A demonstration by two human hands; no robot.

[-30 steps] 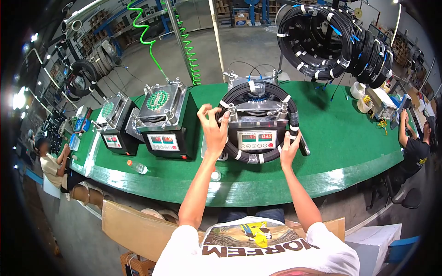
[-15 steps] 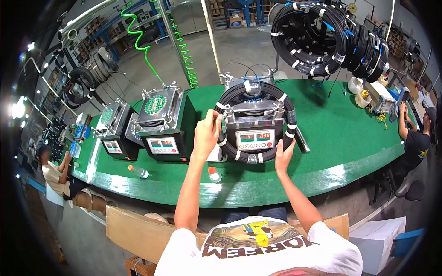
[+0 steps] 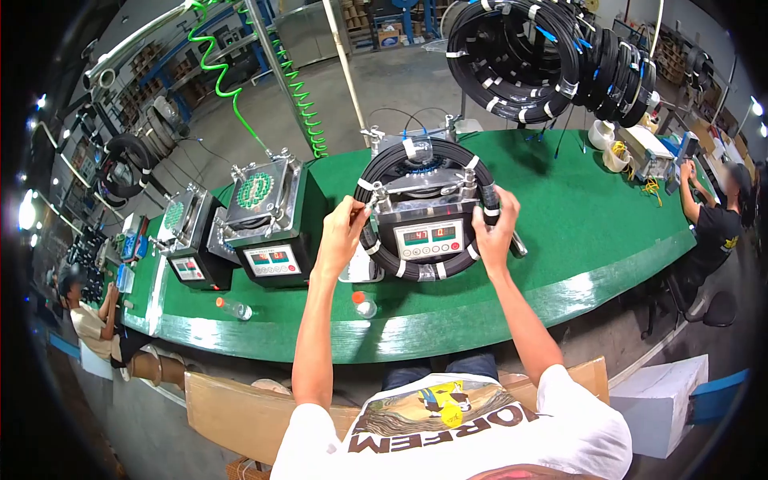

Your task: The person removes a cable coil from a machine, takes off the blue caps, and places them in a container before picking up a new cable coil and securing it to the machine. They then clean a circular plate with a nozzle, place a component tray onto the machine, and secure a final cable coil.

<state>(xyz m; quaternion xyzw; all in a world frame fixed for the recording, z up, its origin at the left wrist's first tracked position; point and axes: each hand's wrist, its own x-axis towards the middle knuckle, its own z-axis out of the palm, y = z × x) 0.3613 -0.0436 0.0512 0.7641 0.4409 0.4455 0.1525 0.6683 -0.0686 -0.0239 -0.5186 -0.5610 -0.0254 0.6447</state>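
A coil of black cable (image 3: 390,260), bound with white tape, stands upright in front of and partly around a black machine (image 3: 424,214) with a lit number panel (image 3: 430,238). On the coil's left side, the fingers of my left hand (image 3: 341,234) are closed at the cable. My right hand (image 3: 496,229) grips the right side, thumb toward the front and fingers behind. Blue-ended leads and a clear plastic wrap (image 3: 418,150) show at the coil's top. Below my left hand lie a small white tray (image 3: 360,270) and an orange-capped bottle (image 3: 364,306).
Two similar machines (image 3: 268,216) (image 3: 186,232) stand to the left on the green table (image 3: 552,240). Another capped bottle (image 3: 234,309) lies before them. More cable coils (image 3: 512,100) hang behind at right. One person (image 3: 720,216) works at right, another (image 3: 90,316) at left.
My right hand has moved up the coil's right side from its lower right. My left hand stays at the left side. The whole view has shifted slightly.
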